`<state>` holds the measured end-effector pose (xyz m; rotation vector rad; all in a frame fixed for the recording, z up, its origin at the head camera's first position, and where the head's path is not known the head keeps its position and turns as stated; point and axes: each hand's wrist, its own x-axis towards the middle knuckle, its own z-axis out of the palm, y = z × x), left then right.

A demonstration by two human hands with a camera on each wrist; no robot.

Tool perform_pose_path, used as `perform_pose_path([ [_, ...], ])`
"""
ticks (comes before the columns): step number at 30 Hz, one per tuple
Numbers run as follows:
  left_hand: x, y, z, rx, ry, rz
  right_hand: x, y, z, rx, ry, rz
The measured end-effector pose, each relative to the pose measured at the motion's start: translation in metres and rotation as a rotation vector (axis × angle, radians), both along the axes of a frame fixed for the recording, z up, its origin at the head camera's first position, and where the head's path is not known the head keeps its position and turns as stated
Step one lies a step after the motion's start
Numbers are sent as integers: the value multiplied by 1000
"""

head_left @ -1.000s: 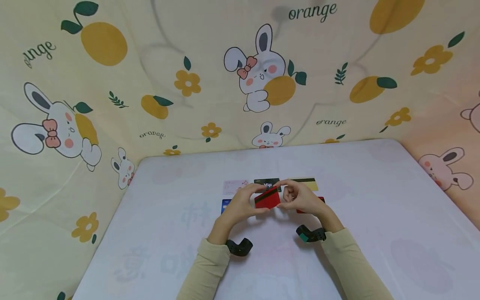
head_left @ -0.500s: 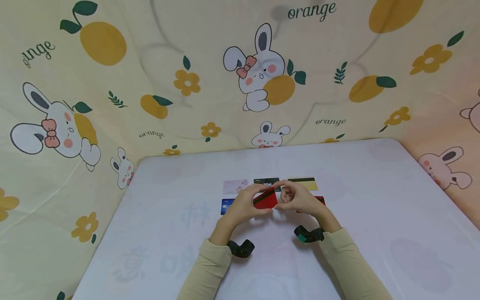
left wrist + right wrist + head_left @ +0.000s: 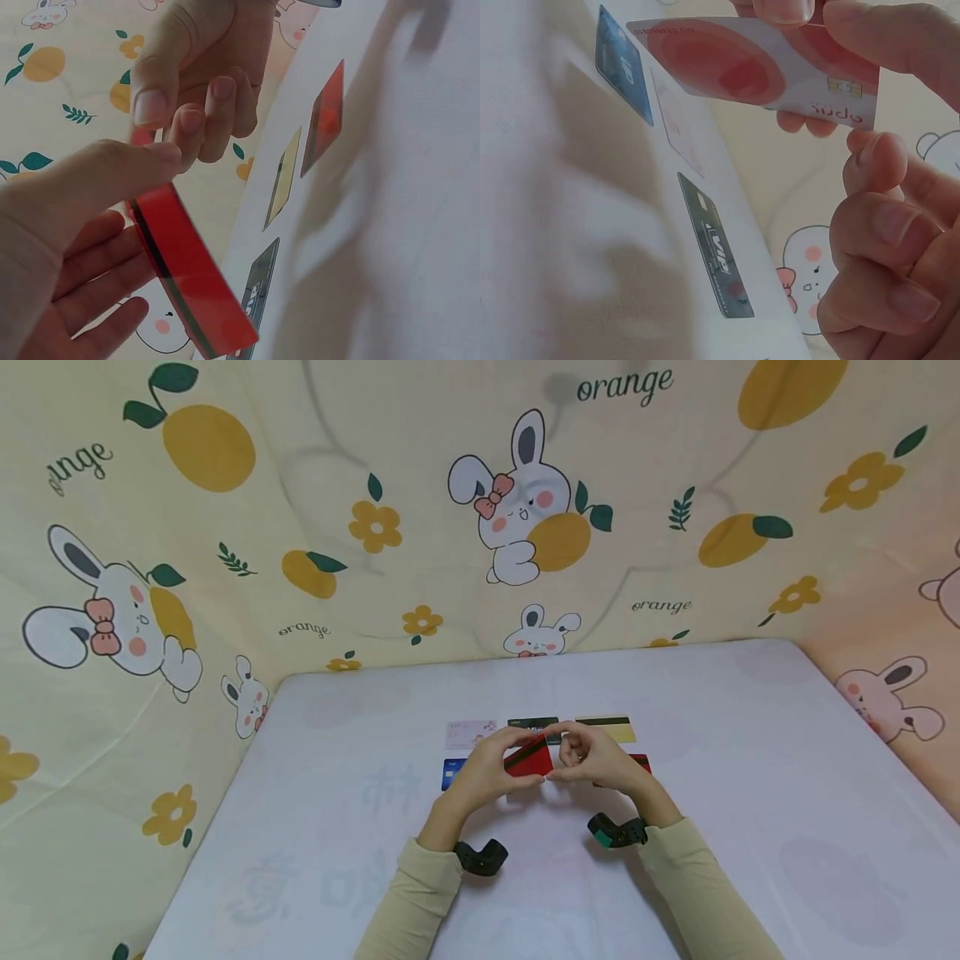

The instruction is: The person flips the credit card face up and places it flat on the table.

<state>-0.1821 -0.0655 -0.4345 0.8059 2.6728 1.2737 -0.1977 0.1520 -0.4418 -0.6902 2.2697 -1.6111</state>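
Note:
Both hands hold one bank card (image 3: 529,763) above the white table. Its red side with a dark magnetic stripe shows in the head view and on the card (image 3: 196,259) in the left wrist view. On the other side, seen in the right wrist view, the card (image 3: 712,64) is white with red circles and a gold chip. My left hand (image 3: 482,772) grips it from the left, thumb on the near edge and fingers at the far edge. With thumb and index finger my right hand (image 3: 606,760) pinches its right end, the other fingers curled.
Behind the hands lie a pink card (image 3: 470,733), a black VIP card (image 3: 534,724) and a gold card (image 3: 618,729). Partly hidden, a blue card (image 3: 453,772) lies left and a red card (image 3: 642,761) right. A printed curtain (image 3: 420,560) hangs behind the table (image 3: 300,827).
The hands have shifted the held card slightly left, and the right hand has come a little closer to the left. Both keep their hold.

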Motion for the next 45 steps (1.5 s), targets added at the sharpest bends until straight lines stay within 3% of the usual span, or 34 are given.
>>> perform_pose_path([
  [9,0,-1,0,65,48,10,0,1,-3,-2,-21,-12],
  [18,-4,-4,0,157,68,11,-3,1,-9,-42,-73,35],
  [26,-4,-5,8,232,126,41,-6,-6,-12,-71,-60,61],
  [45,2,-4,13,286,122,24,-3,-12,-22,-103,-164,94],
])
